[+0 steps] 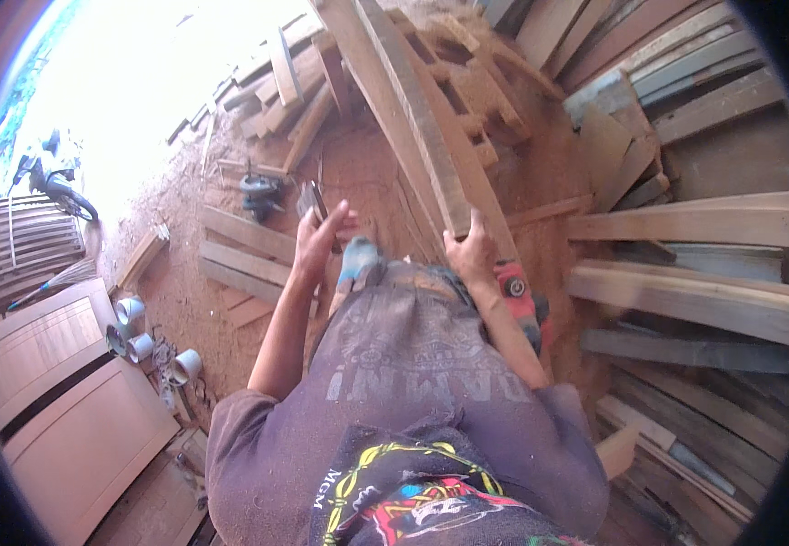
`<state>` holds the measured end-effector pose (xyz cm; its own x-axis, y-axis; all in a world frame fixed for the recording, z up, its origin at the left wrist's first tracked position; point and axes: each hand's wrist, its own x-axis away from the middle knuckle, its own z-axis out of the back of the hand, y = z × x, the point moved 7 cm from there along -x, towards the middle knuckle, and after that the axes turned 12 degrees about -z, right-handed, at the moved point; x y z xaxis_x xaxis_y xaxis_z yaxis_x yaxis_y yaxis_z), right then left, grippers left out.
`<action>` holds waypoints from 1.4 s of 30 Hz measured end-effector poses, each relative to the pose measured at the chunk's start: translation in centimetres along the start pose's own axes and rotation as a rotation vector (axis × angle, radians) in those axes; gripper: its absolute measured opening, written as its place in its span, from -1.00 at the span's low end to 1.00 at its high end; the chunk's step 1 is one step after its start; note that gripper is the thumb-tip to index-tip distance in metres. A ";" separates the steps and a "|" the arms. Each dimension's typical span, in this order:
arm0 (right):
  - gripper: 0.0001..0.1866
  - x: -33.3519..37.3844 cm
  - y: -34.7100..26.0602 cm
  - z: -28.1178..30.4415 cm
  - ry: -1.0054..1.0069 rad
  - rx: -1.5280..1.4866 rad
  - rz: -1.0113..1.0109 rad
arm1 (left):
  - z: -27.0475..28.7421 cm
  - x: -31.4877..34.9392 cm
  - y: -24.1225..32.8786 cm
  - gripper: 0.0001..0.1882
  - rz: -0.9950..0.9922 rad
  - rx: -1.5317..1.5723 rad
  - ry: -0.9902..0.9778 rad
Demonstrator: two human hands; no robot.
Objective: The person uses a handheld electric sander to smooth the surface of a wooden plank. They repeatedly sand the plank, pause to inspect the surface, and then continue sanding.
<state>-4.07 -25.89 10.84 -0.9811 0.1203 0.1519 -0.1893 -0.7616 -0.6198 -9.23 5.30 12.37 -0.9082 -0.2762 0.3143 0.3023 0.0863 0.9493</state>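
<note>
My right hand (472,249) is closed on the near end of a long wooden board (417,123), which slants away up the middle of the view. A wider plank lies along the board's right side. My left hand (319,238), off to the left and apart from the board, holds a small flat grey-and-dark object (310,198) on the thumb side; its kind is not clear. Some fingers of that hand point right, toward the board. Beside my right forearm sits a red and black power tool (514,284), partly covered by the arm.
A dark green power tool (261,193) rests on the sawdust-covered ground at left. Planks (244,255) lie near it. Stacked boards (685,296) fill the right side. Wooden door panels (90,446) and white buckets (185,366) are at lower left; a motorcycle (56,187) stands farther off.
</note>
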 end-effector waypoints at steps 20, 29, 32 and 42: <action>-0.32 16.3 12.5 13.6 -0.414 -0.454 -0.769 | -10.3 -19.4 -11.1 -0.39 0.059 -0.155 -0.032; -0.55 11.4 0.5 14.4 -0.434 -0.534 -0.585 | -10.8 -18.7 -10.1 -0.40 0.141 -0.132 -0.089; -0.55 8.8 -1.0 12.8 -0.474 -0.370 -0.440 | -11.3 -18.0 -9.6 -0.37 0.150 -0.133 -0.078; -0.45 -6.9 -11.3 6.6 -0.502 -0.523 -0.325 | -11.4 -17.1 -12.2 -0.46 0.186 -0.133 -0.032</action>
<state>5.09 -22.32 21.94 -0.7611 -0.1110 0.6390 -0.5798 -0.3251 -0.7471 5.90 -1.93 -4.60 -0.8416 -0.2363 0.4857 0.4987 0.0052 0.8667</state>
